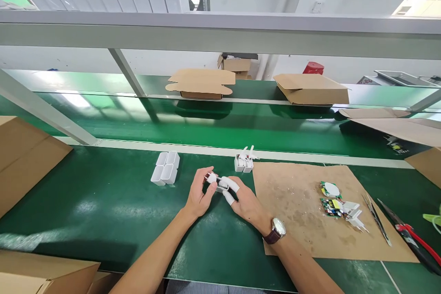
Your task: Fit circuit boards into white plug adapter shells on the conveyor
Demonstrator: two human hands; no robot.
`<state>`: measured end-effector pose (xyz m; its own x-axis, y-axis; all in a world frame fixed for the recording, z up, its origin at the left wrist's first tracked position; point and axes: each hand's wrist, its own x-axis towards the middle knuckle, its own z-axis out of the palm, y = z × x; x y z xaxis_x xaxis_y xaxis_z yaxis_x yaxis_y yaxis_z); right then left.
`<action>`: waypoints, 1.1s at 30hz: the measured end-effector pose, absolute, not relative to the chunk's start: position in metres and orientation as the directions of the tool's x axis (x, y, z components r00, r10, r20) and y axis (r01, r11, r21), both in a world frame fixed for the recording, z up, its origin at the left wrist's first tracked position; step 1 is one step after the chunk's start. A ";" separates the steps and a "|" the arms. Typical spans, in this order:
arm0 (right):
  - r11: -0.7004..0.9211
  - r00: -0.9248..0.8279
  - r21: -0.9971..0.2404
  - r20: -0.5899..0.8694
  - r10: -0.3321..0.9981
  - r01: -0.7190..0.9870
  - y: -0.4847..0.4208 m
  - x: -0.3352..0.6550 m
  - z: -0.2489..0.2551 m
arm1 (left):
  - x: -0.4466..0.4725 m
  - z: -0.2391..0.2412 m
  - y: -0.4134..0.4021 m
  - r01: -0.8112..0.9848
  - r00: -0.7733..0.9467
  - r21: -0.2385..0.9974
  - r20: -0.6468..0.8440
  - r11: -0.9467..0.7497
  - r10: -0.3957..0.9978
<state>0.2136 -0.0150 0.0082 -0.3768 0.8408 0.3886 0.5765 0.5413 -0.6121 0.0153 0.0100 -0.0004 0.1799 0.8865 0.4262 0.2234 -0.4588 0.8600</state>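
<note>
In front of me, my left hand (200,195) pinches a small white plug piece (212,178) with metal prongs pointing left. My right hand (247,201) wears white finger covers and grips a small open white charger casing (223,187) beside it. The two pieces touch or nearly touch; fingers hide the join. Beyond my right hand stand white casings (243,164) with white pieces poking out of them. Further left sits a block of several white casings (166,168).
On the cardboard sheet (292,220) at right lie circuit boards (331,206), white plug pieces (353,213) and tweezers (377,219). Red-handled pliers (413,236) rest at its right edge. Cardboard boxes (31,156) flank the left side. A metal frame bar (220,34) crosses above the green conveyor belt (241,124).
</note>
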 end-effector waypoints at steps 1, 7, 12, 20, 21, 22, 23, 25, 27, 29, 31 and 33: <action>0.566 -0.404 -0.581 0.397 0.824 0.585 -0.016 0.213 0.009 | 0.016 -0.001 0.010 0.224 0.181 0.863 0.420 -0.453 0.889; 0.576 -0.411 -0.548 0.404 0.817 0.607 -0.020 0.212 0.013 | 0.017 -0.004 0.009 0.175 0.175 0.884 0.405 -0.433 0.898; 0.615 -0.406 -0.545 0.464 0.787 0.570 -0.021 0.217 0.000 | 0.021 -0.009 0.007 0.108 0.181 0.910 0.378 -0.400 0.908; 0.595 -0.314 -0.592 0.514 0.798 0.543 -0.023 0.222 0.001 | 0.025 -0.014 0.006 -0.006 0.236 0.927 0.366 -0.375 0.900; 0.596 -0.331 -0.590 0.501 0.800 0.545 -0.022 0.222 0.002 | 0.026 -0.015 0.007 -0.005 0.240 0.927 0.365 -0.375 0.900; 0.596 -0.347 -0.586 0.488 0.800 0.548 -0.021 0.221 0.004 | 0.026 -0.016 0.007 0.000 0.246 0.929 0.360 -0.371 0.900; 0.597 -0.359 -0.585 0.480 0.800 0.549 -0.020 0.220 0.004 | 0.026 -0.016 0.008 0.009 0.256 0.931 0.350 -0.364 0.901; 0.597 -0.357 -0.601 0.480 0.801 0.532 -0.019 0.219 0.004 | 0.025 -0.017 0.009 0.038 0.282 0.935 0.327 -0.352 0.902; 0.586 -0.334 -0.636 0.483 0.809 0.502 -0.019 0.218 0.003 | 0.024 -0.018 0.009 0.068 0.305 0.932 0.319 -0.355 0.897; 0.557 -0.297 -0.696 0.472 0.830 0.453 -0.019 0.217 0.001 | 0.023 -0.017 0.008 0.106 0.315 0.920 0.330 -0.379 0.890; 0.462 -0.209 -0.809 0.412 0.887 0.363 -0.018 0.216 0.000 | 0.023 -0.016 0.006 0.178 0.325 0.889 0.352 -0.423 0.878; 0.284 -0.127 -0.938 0.263 0.957 0.200 -0.017 0.214 0.000 | 0.023 -0.015 0.003 0.275 0.329 0.830 0.394 -0.486 0.858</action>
<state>0.2136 -0.0165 0.0001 -0.1266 0.9566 0.2626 0.1996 0.2839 -0.9378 0.0232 0.0032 -0.0148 0.3295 0.8582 0.3936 0.2749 -0.4860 0.8296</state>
